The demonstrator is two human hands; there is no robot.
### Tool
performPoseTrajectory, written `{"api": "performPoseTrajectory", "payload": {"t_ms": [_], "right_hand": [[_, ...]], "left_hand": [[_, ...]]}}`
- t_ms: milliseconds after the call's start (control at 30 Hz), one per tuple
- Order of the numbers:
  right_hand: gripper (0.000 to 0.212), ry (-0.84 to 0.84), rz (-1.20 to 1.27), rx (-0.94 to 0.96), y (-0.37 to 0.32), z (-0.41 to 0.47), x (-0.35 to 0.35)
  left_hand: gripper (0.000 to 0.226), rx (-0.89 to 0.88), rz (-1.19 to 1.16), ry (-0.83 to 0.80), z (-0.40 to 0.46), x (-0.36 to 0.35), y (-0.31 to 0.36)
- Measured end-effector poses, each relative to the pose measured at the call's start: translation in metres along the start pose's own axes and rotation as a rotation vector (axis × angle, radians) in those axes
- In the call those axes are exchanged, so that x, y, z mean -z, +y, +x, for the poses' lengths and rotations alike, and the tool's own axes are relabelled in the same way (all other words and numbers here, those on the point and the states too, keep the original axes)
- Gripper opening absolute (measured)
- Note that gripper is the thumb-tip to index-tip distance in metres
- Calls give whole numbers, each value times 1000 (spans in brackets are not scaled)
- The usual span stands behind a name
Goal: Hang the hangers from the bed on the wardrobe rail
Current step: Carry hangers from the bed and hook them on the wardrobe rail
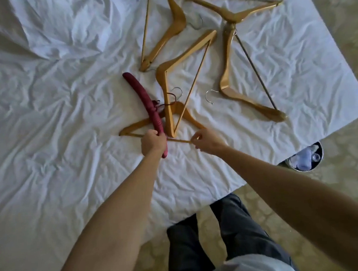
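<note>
I found no readable writing on any hanger on the bed (65,101). My left hand (153,141) gripped the padded red hanger (148,103), and my right hand (206,142) pinched the crossbar of the nearest wooden hanger (185,113). The farthest wooden hanger (172,30) was cut off at the top, and the bin (306,157) contents were blurred.

Top-left wooden hanger (162,28) cut by upper edge, bin (306,157) contents blurred

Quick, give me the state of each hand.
Left hand: closed around the red padded hanger.
Right hand: fingers pinching the crossbar of the nearest wooden hanger.
</note>
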State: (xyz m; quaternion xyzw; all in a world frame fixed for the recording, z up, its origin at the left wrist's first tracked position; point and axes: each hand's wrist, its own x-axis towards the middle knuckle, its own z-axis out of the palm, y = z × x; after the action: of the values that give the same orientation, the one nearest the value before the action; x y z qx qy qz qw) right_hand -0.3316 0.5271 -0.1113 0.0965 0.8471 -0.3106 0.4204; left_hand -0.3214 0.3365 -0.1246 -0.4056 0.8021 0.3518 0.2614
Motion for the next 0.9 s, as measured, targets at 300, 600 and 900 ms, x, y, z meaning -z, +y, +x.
{"api": "performPoseTrajectory", "payload": {"t_ms": [300,600,900], "right_hand": [[21,312,-446,242,-79,157,52],[34,186,-191,58,-131,210,11],[37,197,-188,-44,-133,155,-1]], "left_hand": [[62,132,68,110,99,-41,34],[39,-37,39,222,109,-34,3],[31,24,-257,124,81,19,-39]]}}
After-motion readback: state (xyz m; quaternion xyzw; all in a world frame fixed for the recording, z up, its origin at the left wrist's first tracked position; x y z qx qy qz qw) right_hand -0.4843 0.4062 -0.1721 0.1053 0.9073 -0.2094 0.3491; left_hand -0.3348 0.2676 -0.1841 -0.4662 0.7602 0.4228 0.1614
